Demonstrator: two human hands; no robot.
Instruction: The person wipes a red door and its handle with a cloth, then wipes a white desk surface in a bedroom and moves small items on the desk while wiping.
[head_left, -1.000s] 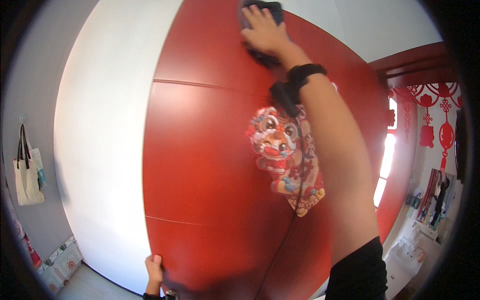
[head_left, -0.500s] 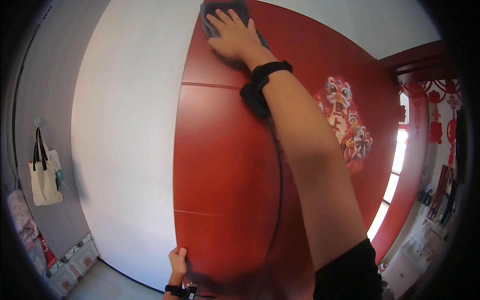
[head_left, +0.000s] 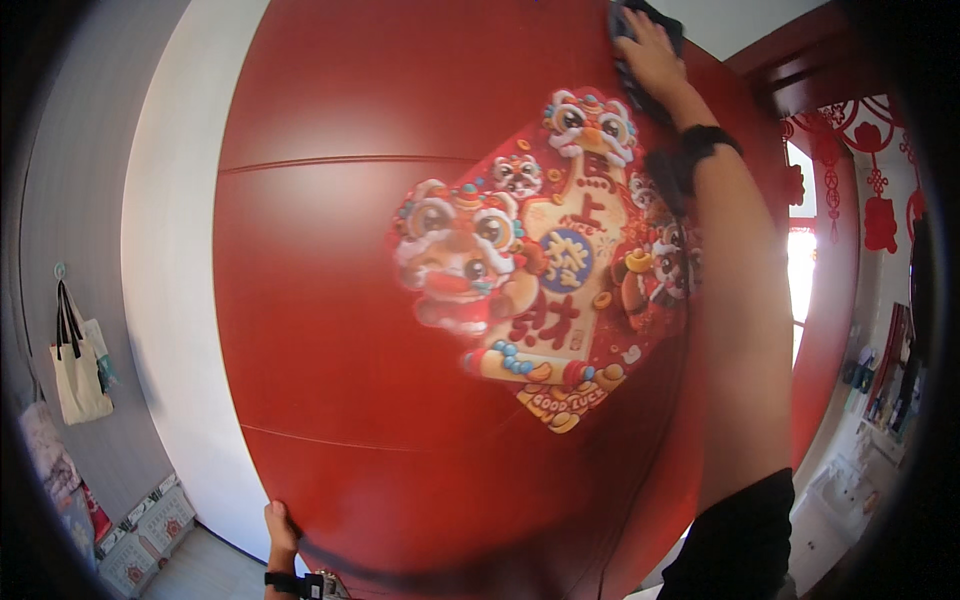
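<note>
A large red door (head_left: 330,300) fills most of the view, with a colourful cartoon sticker (head_left: 540,270) on its right half. My right hand (head_left: 652,55) is raised to the door's top right and presses a dark cloth (head_left: 632,22) flat against it; a black band sits on that wrist. My left hand (head_left: 280,528) grips the door's edge low down at the left, and it also wears a dark wrist device.
A white wall (head_left: 165,300) lies left of the door. A cloth tote bag (head_left: 80,370) hangs from a hook on the grey wall at far left, with patterned boxes (head_left: 150,530) on the floor below. Red paper decorations (head_left: 880,190) hang by a bright window at right.
My right hand with the cloth has moved to the right along the top of the door, and the view has swung so the sticker is now central. My left hand stays on the lower edge.
</note>
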